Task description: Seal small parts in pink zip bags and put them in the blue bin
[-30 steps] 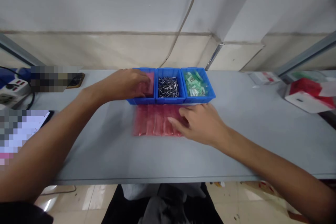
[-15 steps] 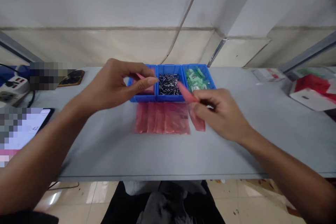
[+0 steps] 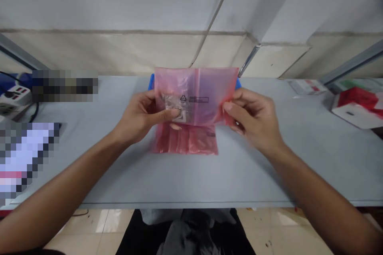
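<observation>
A translucent pink plastic bag (image 3: 213,81) is stretched upright between my two hands, with a black recycling mark and a printed box on it. My left hand (image 3: 139,117) grips its lower left side, thumb across the front. Beneath that thumb a clear silvery packet (image 3: 172,101) shows in the bag's left half; its contents are too blurred to name. My right hand (image 3: 260,119) pinches the bag's lower right corner, where the film is bunched. Under the bag, more pink bags (image 3: 187,141) lie overlapped on the table. The blue bins (image 3: 151,81) behind are mostly hidden by the held bag.
The grey table (image 3: 125,175) runs up to the wall. At the left are a power strip (image 3: 18,97) and a blurred-out screen device (image 3: 26,147). At the right stand a white box with red material (image 3: 356,107) and a small flat package (image 3: 308,86).
My right hand has brought up the pink bag and it is now spread flat. My left hand has moved down and taken hold of its left side. The bag now covers most of the bins.
</observation>
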A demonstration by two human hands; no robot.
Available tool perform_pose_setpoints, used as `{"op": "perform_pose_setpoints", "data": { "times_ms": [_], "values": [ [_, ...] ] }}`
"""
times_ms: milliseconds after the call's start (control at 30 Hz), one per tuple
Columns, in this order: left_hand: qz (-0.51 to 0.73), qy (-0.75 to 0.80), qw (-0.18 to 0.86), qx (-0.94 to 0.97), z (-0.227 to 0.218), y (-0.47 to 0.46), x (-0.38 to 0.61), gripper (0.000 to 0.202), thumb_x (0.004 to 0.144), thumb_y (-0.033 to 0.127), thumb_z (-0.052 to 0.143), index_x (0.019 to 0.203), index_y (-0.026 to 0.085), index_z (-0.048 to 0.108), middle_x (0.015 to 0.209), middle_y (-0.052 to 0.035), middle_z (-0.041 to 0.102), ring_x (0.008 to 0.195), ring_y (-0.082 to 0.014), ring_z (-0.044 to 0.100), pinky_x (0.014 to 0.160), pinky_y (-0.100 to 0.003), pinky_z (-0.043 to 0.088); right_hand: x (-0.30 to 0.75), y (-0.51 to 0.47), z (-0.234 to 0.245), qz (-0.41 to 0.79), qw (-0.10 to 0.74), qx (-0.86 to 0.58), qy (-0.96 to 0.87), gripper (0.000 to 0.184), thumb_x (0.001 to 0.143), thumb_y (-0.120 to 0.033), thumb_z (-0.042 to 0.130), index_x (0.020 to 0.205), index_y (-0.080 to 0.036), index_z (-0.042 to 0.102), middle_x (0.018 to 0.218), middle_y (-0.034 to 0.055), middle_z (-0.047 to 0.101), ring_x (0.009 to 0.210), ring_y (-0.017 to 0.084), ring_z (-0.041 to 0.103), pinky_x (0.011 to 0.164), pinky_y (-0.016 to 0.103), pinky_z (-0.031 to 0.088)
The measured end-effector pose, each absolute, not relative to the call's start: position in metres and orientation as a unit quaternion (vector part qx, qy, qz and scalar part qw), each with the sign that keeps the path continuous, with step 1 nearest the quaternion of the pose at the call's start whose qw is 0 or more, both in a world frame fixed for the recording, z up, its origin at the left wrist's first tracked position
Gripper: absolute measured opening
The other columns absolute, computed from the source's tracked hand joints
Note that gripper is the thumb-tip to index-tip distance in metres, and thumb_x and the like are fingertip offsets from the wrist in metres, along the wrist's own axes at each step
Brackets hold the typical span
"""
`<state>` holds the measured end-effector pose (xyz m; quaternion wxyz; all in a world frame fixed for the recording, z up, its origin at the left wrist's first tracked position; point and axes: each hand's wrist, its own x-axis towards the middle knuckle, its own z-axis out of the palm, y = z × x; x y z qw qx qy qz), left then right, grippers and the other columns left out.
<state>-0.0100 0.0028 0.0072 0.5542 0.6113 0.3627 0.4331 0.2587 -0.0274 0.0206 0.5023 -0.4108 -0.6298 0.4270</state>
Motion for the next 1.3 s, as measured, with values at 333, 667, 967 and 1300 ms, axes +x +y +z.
{"op": "perform_pose_setpoints", "data": {
  "times_ms": [333, 667, 967, 1300],
  "values": [
    [0.431, 0.356, 0.562, 0.609, 0.009, -0.001, -0.01, 0.021, 0.086, 0.031, 0.082, 0.103, 0.021, 0.075, 0.09, -0.0024, 0.075, 0.074, -0.0165, 0.073, 0.063, -0.028, 0.068, 0.252, -0.033, 0.002, 0.441, 0.532, -0.451, -0.565, 0.019, 0.09, -0.03, 0.077, 0.106, -0.024, 0.068, 0.069, -0.0043, 0.067, 0.045, 0.007, 0.043, 0.038, 0.021, 0.03],
    [0.389, 0.333, 0.584, 0.63, 0.004, 0.01, -0.025, 0.021, 0.084, 0.026, 0.083, 0.099, 0.018, 0.069, 0.072, -0.0002, 0.073, 0.055, -0.0154, 0.071, 0.051, -0.024, 0.062, 0.263, -0.03, 0.005, 0.463, 0.519, -0.462, -0.551, 0.018, 0.09, -0.037, 0.079, 0.083, -0.021, 0.076, 0.052, -0.007, 0.057, 0.035, 0.004, 0.042, 0.034, 0.022, 0.029],
    [0.439, 0.335, 0.276, 0.787, 0.008, 0.003, -0.025, 0.019, 0.082, 0.026, 0.085, 0.08, 0.018, 0.068, 0.059, 0.0057, 0.062, 0.043, -0.005, 0.053, 0.039, -0.016, 0.041, 0.278, -0.025, 0.003, 0.317, 0.512, -0.435, -0.669, 0.009, 0.089, -0.029, 0.079, 0.087, -0.021, 0.075, 0.059, -0.0053, 0.064, 0.038, 0.006, 0.047, 0.036, 0.023, 0.037],
    [0.489, 0.184, -0.265, 0.811, -0.02, 0.019, -0.035, 0.016, 0.092, 0.009, 0.061, 0.101, 0.022, 0.064, 0.126, -0.0066, 0.076, 0.095, -0.0164, 0.078, 0.061, -0.024, 0.056, 0.281, -0.016, 0.005, -0.151, 0.518, -0.221, -0.812, 0.037, 0.077, 0.006, 0.077, 0.106, -0.018, 0.075, 0.115, 0.0108, 0.08, 0.096, 0.022, 0.08, 0.078, 0.03, 0.066]
  ]
}}
